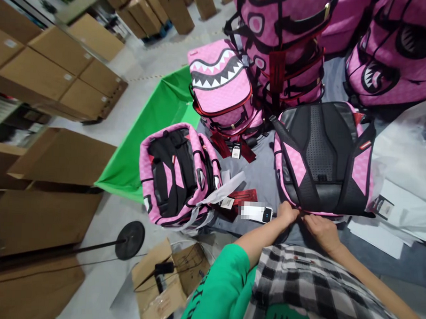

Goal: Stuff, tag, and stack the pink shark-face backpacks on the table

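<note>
A pink and black backpack [319, 140] lies in front of me with its padded back and shoulder straps facing up. At its near edge, my left hand [287, 214] is closed, its fingers pinching the lower rim. Close beside it, my right hand [321, 229] is also closed on that rim, knuckles up. What exactly the fingertips grip under the edge is hidden. A white device with a small dark display [267, 214] rests left of my left hand, near a red tag [245, 196].
Another pink backpack [145, 175] stands at the left by a green fabric bin [128, 160]. Behind are a backpack with a shark mouth [219, 80] and stacked pink bags [283, 73]. White sheets [379, 235] lie right. An open carton [158, 289] and boxes [40, 72] stand on the floor.
</note>
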{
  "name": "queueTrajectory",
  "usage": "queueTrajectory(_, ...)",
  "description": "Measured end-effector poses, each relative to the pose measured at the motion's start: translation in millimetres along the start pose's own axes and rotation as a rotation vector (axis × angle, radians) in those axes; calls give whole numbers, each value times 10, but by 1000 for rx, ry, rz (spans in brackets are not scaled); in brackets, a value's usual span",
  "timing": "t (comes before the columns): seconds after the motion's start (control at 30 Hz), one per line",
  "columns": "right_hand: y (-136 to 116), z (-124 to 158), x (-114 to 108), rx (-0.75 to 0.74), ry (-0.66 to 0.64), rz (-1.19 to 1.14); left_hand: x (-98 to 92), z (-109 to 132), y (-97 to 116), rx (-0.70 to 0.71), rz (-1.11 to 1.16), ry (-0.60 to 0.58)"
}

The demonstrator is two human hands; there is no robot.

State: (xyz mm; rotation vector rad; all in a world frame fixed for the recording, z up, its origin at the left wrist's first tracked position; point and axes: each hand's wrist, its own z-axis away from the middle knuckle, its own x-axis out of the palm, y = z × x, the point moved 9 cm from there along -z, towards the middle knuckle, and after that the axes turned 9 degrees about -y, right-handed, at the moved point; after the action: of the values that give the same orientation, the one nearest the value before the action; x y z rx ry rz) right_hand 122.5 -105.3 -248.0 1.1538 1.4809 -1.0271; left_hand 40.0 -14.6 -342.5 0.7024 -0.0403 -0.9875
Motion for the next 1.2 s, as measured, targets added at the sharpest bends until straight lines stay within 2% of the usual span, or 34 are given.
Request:
queueTrajectory(0.37, 8, -40, -49, 23, 2, 79, 205, -57, -75, 7, 16, -186)
queueTrajectory(0.87, 21, -61, -37, 46, -33, 106, 44, 36, -38, -50, -33, -1)
queueTrajectory(1.2, 27, 43, -61, 73, -36, 70, 77, 59, 7, -37, -28, 31)
